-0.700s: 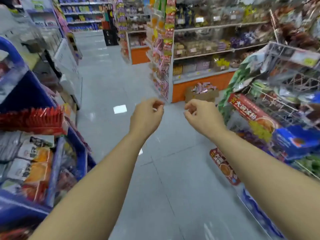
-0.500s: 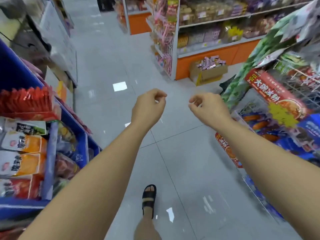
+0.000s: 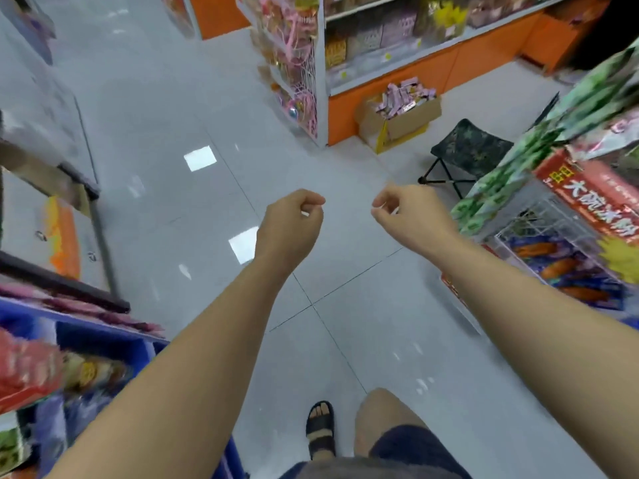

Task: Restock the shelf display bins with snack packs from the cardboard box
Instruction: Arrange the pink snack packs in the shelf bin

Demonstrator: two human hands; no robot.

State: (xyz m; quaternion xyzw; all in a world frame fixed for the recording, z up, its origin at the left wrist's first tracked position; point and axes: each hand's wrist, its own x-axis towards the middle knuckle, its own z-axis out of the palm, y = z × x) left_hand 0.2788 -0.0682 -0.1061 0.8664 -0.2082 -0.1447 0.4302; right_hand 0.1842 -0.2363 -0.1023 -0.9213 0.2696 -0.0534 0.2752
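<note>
Box well beyond both hands

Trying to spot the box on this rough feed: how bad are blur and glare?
Head view: motion blur smears the edges, worst on the blue bins at left, wire rack at right; glare patches on the floor; cardboard box, left hand, right hand fairly sharp.

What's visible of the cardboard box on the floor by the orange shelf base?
The cardboard box is plain brown with a yellow patch on its near corner, open on top, flaps out. It stands upright on the grey tile floor at the foot of the orange shelf base, heaped with pinkish snack packs. A folding stool stands beside it, apart. The left hand and right hand are well short of it.
</note>
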